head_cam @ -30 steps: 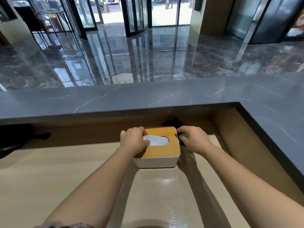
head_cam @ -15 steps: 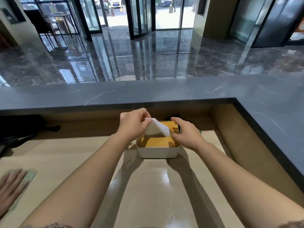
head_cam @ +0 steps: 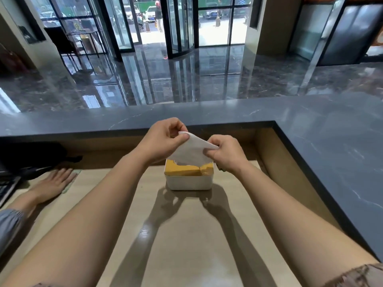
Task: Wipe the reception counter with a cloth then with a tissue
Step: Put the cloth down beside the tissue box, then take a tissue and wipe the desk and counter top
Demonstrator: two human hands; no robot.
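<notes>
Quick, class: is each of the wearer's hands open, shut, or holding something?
Left hand: pinching the tissue at its top corner.
Right hand: pinching the same tissue at its right edge.

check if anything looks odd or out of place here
Nothing spilled or askew. The white paper tissue, pinched by the left hand and right hand above the white box with wooden lid, shows a ragged lower edge, possibly torn.

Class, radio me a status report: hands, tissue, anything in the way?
Left hand and right hand both pinch tissue, above box. Another person's hand flat at far left, not in the way.
</notes>
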